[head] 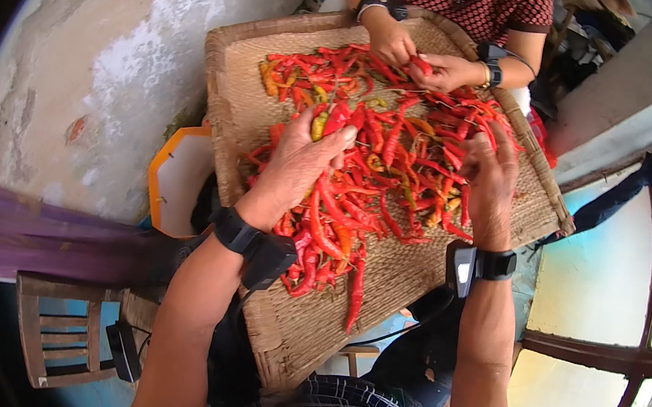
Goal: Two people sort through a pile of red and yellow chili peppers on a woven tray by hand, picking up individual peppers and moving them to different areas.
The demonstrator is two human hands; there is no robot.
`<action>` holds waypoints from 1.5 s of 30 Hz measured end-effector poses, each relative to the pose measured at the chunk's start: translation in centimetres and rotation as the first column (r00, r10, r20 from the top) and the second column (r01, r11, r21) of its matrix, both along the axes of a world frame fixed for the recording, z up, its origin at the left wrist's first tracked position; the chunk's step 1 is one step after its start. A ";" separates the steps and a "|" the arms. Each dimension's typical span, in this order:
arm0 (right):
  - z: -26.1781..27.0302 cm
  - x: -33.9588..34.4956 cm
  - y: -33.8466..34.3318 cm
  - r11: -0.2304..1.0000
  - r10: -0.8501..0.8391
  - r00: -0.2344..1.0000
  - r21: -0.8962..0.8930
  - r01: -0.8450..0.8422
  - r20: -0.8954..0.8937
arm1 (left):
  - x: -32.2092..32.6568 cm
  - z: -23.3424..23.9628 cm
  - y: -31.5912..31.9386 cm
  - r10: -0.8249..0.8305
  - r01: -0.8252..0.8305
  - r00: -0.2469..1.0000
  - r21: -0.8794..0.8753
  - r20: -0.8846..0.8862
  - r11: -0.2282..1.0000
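Observation:
A pile of mostly red chili peppers, with some orange and yellow-green ones, lies in a rectangular woven tray. My left hand is over the pile's left side. It holds a small bunch of chili peppers, red ones and a yellow-green one, between thumb and fingers. At the pile's right side is my right hand, back upward, fingers bent and slightly blurred over red peppers. Whether those fingers grip a pepper is hidden. Each of my wrists wears a black strapped device.
Across the tray, another person's hands hold a red pepper. An orange-rimmed container stands left of the tray, near a stained wall. A wooden chair is at lower left. Framed window panes are on the right.

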State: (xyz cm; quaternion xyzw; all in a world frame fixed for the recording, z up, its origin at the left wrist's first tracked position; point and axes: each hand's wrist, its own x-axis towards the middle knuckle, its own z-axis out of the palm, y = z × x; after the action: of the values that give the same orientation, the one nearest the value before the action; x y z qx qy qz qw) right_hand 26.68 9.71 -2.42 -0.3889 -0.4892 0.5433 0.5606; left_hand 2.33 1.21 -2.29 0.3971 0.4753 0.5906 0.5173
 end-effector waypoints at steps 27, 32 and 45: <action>-0.1 1.2 0.4 0.981 -0.193 0.973 -0.005 0.195 0.125 | -1.7 0.6 0.3 0.022 -0.104 0.868 0.137 0.496 0.985; -0.4 -4.3 -4.1 0.879 -0.030 0.801 0.398 -0.263 0.597 | -1.3 0.5 0.2 -0.051 -0.021 0.847 0.130 0.529 0.991; 0.2 -5.7 -5.8 0.768 0.510 0.641 0.031 -0.640 0.574 | -1.7 0.4 0.0 0.056 -0.091 0.826 0.036 0.561 0.995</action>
State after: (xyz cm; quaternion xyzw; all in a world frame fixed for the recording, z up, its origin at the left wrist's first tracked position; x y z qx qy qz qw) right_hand 20.99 3.91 -2.20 -0.2785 -0.7830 0.5023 0.2389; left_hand 0.67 1.20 -1.93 0.2039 0.2998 0.7146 0.5982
